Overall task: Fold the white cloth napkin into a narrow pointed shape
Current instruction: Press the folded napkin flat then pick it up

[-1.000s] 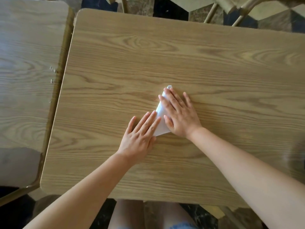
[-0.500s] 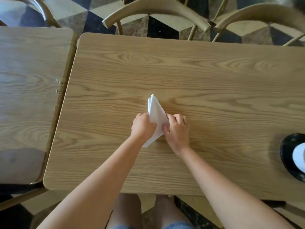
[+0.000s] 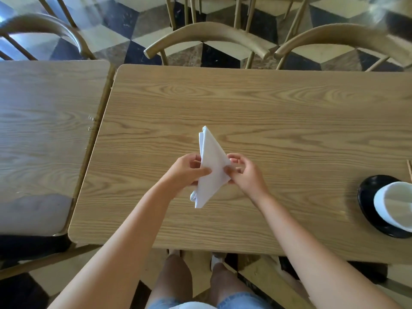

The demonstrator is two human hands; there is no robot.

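I pinch the folded white napkin (image 3: pixel 211 166) between my left hand (image 3: pixel 186 171) and right hand (image 3: pixel 244 173), above the counter (image 3: pixel 278 112). At the counter's right edge, a black saucer (image 3: pixel 367 197) carries a white cup (image 3: pixel 394 204); contents unclear.

A wood-grain surface (image 3: pixel 278 112) carries a black saucer (image 3: pixel 370 210) at its right edge, with a white cup (image 3: pixel 394 204) on it. A second wooden top (image 3: pixel 44 130) stands just beside it on the left. Curved wooden chair backs (image 3: pixel 207 34) line the far side over a checkered floor (image 3: pixel 116 34).
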